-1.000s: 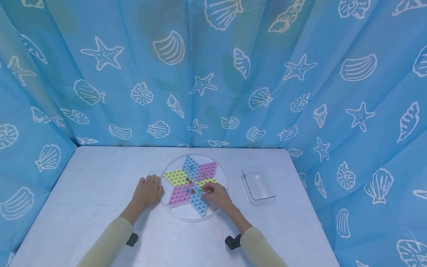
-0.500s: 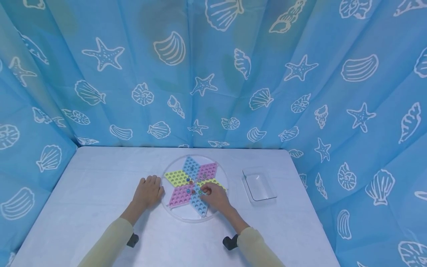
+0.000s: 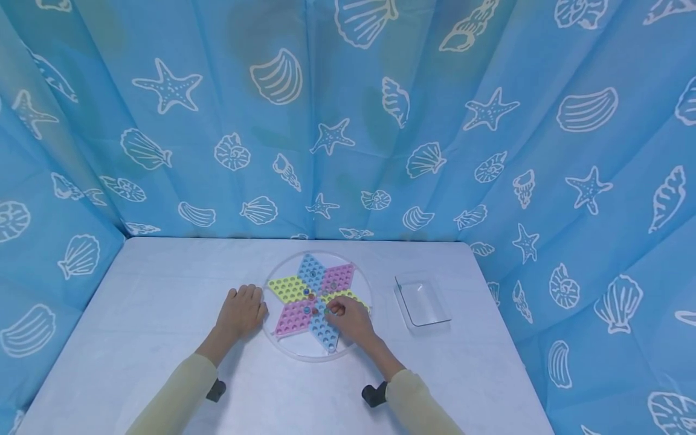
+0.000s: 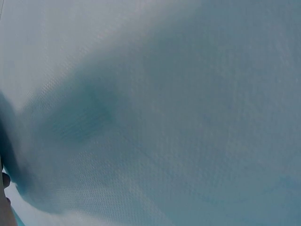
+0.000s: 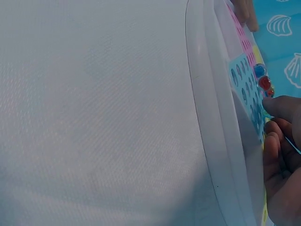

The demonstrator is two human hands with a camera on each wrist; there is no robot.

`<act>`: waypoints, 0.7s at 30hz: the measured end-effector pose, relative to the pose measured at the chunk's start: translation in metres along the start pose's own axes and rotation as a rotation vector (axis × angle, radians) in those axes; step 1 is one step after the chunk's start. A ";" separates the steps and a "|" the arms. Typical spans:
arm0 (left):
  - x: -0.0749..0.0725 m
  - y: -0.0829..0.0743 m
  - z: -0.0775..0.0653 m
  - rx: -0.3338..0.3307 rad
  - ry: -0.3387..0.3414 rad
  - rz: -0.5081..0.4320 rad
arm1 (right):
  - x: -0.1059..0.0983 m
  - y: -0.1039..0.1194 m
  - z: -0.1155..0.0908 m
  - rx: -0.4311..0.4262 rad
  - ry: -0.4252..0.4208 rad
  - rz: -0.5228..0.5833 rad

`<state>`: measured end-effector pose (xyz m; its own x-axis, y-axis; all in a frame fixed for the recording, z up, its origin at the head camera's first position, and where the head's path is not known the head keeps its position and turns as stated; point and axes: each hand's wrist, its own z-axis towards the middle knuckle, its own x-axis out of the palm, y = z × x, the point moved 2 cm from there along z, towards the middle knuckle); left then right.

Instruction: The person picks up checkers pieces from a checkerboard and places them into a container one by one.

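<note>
A round white Chinese checkers board has a star of pink, yellow and blue holed sections. My right hand is over its near blue point, thumb and index finger pinching a green marble. Close by sit a blue marble and a red marble in the right wrist view. Other marbles dot the middle and far sections in the head view. My left hand rests relaxed on the table beside the board's left rim, holding nothing; the left wrist view shows mostly tablecloth.
To the right of the board stands a clear glass dish. A white cloth covers the table. Blue curtains with white shell prints hang behind and at both sides.
My right fingertips have lowered slightly and closed in on the green marble, covering more of it. My left hand and the board have stayed put.
</note>
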<state>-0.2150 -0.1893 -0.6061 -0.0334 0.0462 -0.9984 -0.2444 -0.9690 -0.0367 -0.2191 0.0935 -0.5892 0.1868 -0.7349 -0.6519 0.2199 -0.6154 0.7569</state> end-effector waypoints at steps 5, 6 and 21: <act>-0.001 -0.001 0.000 0.002 0.007 0.004 | -0.002 -0.004 0.001 0.042 0.018 0.081; -0.002 -0.001 0.000 0.002 0.010 0.004 | -0.002 -0.005 0.001 0.050 0.024 0.094; -0.003 -0.001 -0.001 0.002 0.007 -0.004 | -0.034 0.005 -0.005 0.040 0.029 0.142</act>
<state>-0.2136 -0.1883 -0.6034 -0.0253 0.0487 -0.9985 -0.2467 -0.9682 -0.0409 -0.2201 0.1174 -0.5636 0.2408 -0.8074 -0.5386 0.1511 -0.5170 0.8425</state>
